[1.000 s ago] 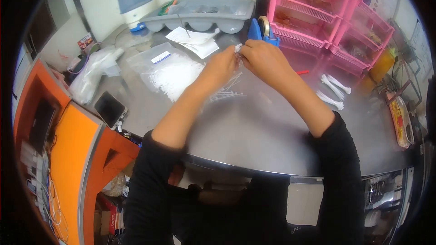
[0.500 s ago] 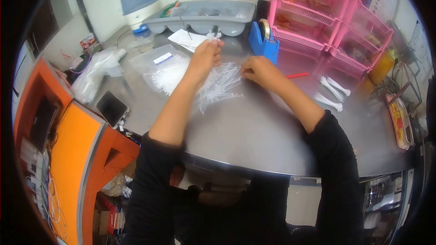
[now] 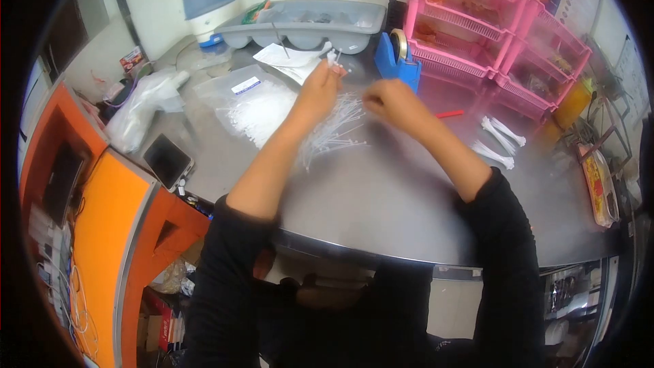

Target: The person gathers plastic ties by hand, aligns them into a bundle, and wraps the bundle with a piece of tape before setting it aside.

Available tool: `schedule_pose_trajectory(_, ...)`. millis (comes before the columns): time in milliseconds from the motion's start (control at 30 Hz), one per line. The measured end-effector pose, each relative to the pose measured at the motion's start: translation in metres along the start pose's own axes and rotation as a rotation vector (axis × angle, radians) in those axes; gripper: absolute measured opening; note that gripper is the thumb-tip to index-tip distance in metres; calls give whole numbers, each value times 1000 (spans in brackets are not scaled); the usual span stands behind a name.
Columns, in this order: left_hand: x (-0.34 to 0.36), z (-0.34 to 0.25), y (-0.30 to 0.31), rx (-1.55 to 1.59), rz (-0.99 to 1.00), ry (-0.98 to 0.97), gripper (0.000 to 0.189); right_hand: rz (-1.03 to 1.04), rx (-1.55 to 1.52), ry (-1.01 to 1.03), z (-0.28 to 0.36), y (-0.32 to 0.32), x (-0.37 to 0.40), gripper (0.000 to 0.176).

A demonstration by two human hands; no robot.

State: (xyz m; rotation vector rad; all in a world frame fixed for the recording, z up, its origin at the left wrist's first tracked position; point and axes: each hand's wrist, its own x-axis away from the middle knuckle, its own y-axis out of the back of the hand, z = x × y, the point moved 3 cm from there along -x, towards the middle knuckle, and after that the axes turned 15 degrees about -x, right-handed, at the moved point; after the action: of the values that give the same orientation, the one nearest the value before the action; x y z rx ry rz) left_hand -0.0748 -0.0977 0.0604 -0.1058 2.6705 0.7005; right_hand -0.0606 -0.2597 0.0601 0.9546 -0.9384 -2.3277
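My left hand (image 3: 319, 90) is closed round a small bunch of white cable ties (image 3: 333, 56), whose heads stick up above the fingers. To its right, my right hand (image 3: 392, 101) hovers with fingers pinched together; whether anything thin is between them I cannot make out. Below and between the hands lies a loose pile of cable ties (image 3: 337, 138) on the metal table (image 3: 368, 197). Behind my left forearm, more white ties spill from a clear plastic bag (image 3: 216, 88) with a label. Several bundled cable ties (image 3: 501, 143) lie at the right.
A blue tape dispenser (image 3: 396, 61) stands beyond my right hand, near a red pen (image 3: 449, 114). White papers (image 3: 286, 59) lie before a grey divided tray (image 3: 306, 17). Pink stacked baskets (image 3: 463, 54) fill the back right. A dark-screened device (image 3: 167, 161) sits at the left edge.
My left hand has moved slightly right with its cable ties, which now tilt to the right. My right hand has lifted a little from the edge of the loose pile.
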Motion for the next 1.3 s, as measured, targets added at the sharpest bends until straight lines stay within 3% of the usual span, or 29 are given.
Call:
schedule_pose_trajectory(100,8,-19,3,197,58,113,22,41,15,134,-15,-17,2,13)
schedule_pose_trajectory(167,3,-9,3,78,32,46,22,49,107,160,-14,-17,4,11)
schedule_pose_trajectory(300,6,-17,1,-317,-62,-296,23,-42,465,259,12,5,2,7)
schedule_pose_trajectory(400,9,-22,-6,-475,-54,-410,24,-117,391,382,50,29,2,6)
schedule_pose_trajectory(500,10,-22,-5,-378,1,-289,23,-170,257,379,54,29,-1,8)
schedule_pose_trajectory(600,2,-10,-3,-203,-164,-319,24,-180,-10,233,29,18,-3,14)
schedule_pose_trajectory(700,4,-11,2,-30,-11,-55,25,141,-20,47,6,-6,2,15)
schedule_pose_trajectory(800,2,-10,1,-16,24,-62,25,106,-26,149,2,-18,5,11)
schedule_pose_trajectory(1000,9,-15,-2,-404,-25,-291,25,-78,322,307,26,9,1,10)
schedule_pose_trajectory(1100,13,-21,-8,-340,145,-87,22,-202,291,384,44,18,0,8)
schedule_pose_trajectory(1200,4,-2,-9,-407,-119,-367,24,-269,28,214,46,21,-2,10)
schedule_pose_trajectory(1300,1,-1,-2,-42,-35,-62,23,-158,38,164,2,0,-3,10)
